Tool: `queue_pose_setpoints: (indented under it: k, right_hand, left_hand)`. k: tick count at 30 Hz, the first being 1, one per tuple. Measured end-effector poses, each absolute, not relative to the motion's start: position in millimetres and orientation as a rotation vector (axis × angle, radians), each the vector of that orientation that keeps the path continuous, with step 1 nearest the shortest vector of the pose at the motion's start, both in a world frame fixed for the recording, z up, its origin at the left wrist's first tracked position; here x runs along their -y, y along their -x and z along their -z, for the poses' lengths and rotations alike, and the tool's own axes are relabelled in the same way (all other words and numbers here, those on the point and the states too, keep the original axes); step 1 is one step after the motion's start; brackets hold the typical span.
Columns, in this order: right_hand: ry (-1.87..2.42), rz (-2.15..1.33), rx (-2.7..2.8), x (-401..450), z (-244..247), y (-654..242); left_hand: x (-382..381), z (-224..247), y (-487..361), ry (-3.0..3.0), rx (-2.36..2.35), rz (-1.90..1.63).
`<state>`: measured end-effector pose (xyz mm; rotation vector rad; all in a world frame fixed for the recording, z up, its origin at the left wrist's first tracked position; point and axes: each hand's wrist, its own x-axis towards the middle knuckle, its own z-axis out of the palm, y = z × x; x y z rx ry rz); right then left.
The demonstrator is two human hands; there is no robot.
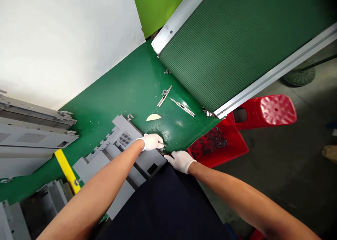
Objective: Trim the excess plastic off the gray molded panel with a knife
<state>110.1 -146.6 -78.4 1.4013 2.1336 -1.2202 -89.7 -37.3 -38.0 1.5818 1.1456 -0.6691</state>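
Note:
A grey plastic panel [123, 162] with a speaker grille and ribs lies on the green table against my dark clothing. My left hand [152, 142], in a white glove, has its fingers bent together at the panel's right corner, over a small grey part [162, 148]. Close by on the right, my gloved right hand [181, 161] is closed at the same corner, its fingertips near the table's edge; what it holds is too small to make out. Two slim cutter-like blades [164, 96] [182, 107] and a cream half-round piece [153, 117] lie beyond the hands.
A ribbed green conveyor [237, 39] stands at the upper right. Below it are a red bin [223, 148] of small dark parts and a red stool [276, 109]. Grey panels [31, 134] stand at the left, near a yellow strip [67, 169].

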Motion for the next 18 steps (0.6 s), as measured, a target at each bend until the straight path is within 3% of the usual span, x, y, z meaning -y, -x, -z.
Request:
queue_pose_setpoints:
  k: [7,12,15,18]
  right_hand:
    - [-1.723,1.399,-1.858,150,70,-128]
    - [-1.901,1.600,-1.724,160,60,-146]
    - [-1.951,1.598,-1.731,160,52,-148]
    - [-1.938,1.552,-1.768,150,45,-138]
  left_hand:
    - [38,37,73,-1.438,-1.308,0.297]
    - [26,9,25,-1.560,-1.083,0.033]
    - [-3,2,60,-1.856,-1.545,-0.042]
    - [-32,13,137,-1.809,-2.169,0.184]
